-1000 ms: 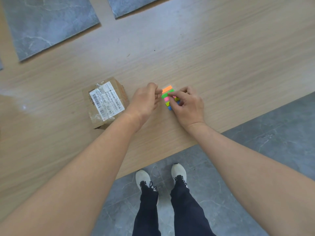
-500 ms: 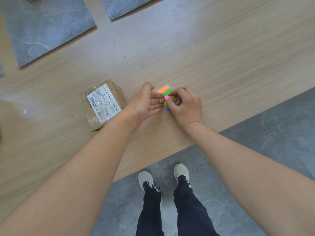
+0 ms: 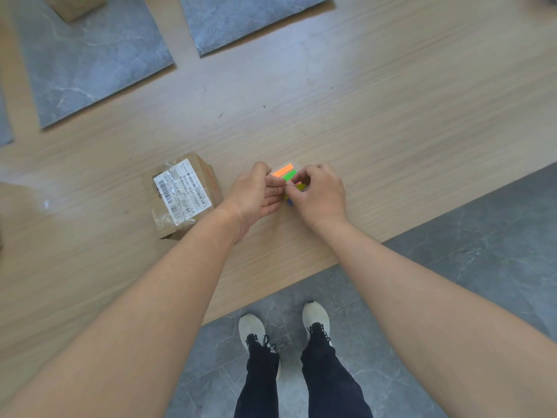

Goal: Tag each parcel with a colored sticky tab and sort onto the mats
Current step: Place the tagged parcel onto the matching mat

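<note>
Orange and green sticky tabs (image 3: 284, 172), brown parcel (image 3: 184, 193) with white barcode label, grey marbled mats (image 3: 90, 61), pale woodgrain table (image 3: 376, 116).

both hands met over a pad of coloured sticky tabs (image 3: 285, 173) on a wooden table (image 3: 391, 122): the left hand (image 3: 256, 196) steadied it, the right hand (image 3: 319, 194) pinched at a tab. a labelled cardboard parcel (image 3: 184, 194) sat just left; grey mats (image 3: 90, 61) lay beyond.

Bench clearance: open at right, blocked at left.
Bench (image 3: 391, 101) bare toward right edge; parcel (image 3: 184, 194) near front edge, mats (image 3: 90, 64) at far-left corner.
</note>
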`<act>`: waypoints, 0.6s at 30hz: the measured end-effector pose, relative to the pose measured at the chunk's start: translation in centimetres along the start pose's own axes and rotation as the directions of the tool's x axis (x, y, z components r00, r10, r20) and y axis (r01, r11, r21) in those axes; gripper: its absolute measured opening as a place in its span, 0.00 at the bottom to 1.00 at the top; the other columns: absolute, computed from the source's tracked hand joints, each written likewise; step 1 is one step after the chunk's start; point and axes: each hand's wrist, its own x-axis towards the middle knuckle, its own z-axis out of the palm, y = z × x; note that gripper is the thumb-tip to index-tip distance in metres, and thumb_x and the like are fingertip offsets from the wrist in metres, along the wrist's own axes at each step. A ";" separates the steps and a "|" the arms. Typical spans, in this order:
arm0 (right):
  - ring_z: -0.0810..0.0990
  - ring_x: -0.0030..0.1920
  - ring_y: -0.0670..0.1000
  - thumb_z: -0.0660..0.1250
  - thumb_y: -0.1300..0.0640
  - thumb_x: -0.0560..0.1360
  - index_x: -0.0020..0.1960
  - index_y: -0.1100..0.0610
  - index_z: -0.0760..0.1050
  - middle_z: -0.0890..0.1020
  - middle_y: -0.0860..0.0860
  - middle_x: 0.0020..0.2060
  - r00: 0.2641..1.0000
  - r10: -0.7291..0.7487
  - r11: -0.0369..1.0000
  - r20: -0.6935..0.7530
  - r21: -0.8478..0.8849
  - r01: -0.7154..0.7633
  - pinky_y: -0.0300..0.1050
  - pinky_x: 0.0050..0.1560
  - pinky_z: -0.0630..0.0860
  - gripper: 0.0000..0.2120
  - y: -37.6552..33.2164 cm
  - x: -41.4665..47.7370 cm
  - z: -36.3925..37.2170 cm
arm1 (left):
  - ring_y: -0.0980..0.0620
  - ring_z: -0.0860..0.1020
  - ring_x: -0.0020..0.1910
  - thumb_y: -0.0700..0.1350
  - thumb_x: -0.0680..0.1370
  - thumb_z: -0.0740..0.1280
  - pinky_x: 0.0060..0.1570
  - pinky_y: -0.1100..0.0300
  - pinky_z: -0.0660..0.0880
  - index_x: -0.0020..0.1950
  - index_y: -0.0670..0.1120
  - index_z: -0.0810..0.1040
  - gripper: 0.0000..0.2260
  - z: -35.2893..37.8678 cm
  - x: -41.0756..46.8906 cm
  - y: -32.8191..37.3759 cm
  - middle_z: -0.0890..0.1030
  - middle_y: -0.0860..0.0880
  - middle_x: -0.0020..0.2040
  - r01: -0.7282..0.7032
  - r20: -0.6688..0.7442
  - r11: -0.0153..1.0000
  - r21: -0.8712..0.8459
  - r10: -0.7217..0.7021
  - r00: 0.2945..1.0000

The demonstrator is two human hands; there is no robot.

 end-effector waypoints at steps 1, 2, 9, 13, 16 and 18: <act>0.73 0.43 0.46 0.73 0.53 0.73 0.42 0.49 0.80 0.77 0.49 0.45 0.999 0.028 1.000 0.024 -0.008 -0.028 0.41 0.43 0.65 0.03 -0.3 0.1 -0.3 | 0.48 0.82 0.57 0.49 0.83 0.54 0.63 0.53 0.77 0.56 0.38 0.81 0.20 0.0 0.0 0.0 0.84 0.43 0.53 -0.001 -0.003 1.000 0.009 0.001 1.000; 0.74 0.44 0.46 0.73 0.52 0.73 0.42 0.49 0.79 0.78 0.48 0.45 0.998 0.052 0.999 0.046 -0.006 -0.052 0.41 0.44 0.66 0.03 -0.5 0.2 -0.5 | 0.48 0.82 0.57 0.49 0.82 0.54 0.63 0.53 0.77 0.56 0.39 0.81 0.20 0.2 0.1 0.0 0.84 0.43 0.53 -0.001 -0.009 1.000 0.023 0.001 1.000; 0.87 0.36 0.50 0.71 0.58 0.72 0.39 0.56 0.79 0.86 0.51 0.34 0.908 0.419 0.789 0.023 0.486 -0.376 0.49 0.45 0.85 0.04 -0.2 0.2 -3.2 | 0.48 0.80 0.60 0.48 0.83 0.55 0.64 0.53 0.76 0.59 0.38 0.80 0.19 1.2 -0.2 -0.2 0.82 0.42 0.59 -0.021 -0.042 0.993 0.115 0.026 0.999; 0.88 0.38 0.51 0.68 0.67 0.76 0.46 0.60 0.75 0.87 0.59 0.41 0.844 0.536 0.573 -0.030 0.747 -0.337 0.42 0.38 0.83 0.04 -0.3 -0.6 -5.5 | 0.50 0.80 0.58 0.50 0.82 0.55 0.62 0.54 0.76 0.60 0.39 0.80 0.19 0.9 0.0 -0.5 0.82 0.45 0.57 -0.048 -0.022 0.990 0.136 0.051 0.998; 0.88 0.41 0.52 0.72 0.68 0.74 0.50 0.60 0.77 0.87 0.59 0.42 0.898 0.433 0.593 -0.078 0.775 -0.219 0.48 0.43 0.85 0.08 -0.8 -1.6 -6.1 | 0.50 0.77 0.46 0.56 0.74 0.60 0.53 0.54 0.73 0.48 0.44 0.79 0.17 0.5 0.0 -1.4 0.79 0.49 0.45 -0.145 -0.016 0.971 0.191 0.151 0.988; 0.87 0.42 0.51 0.77 0.66 0.72 0.52 0.58 0.78 0.88 0.55 0.40 0.947 0.305 0.669 -0.100 0.730 -0.138 0.48 0.43 0.84 0.12 -1.3 -2.9 -5.8 | 0.50 0.76 0.40 0.55 0.73 0.62 0.48 0.55 0.73 0.45 0.45 0.79 0.14 -0.1 -0.6 -2.7 0.78 0.53 0.40 -0.277 -0.068 0.905 0.322 0.314 0.947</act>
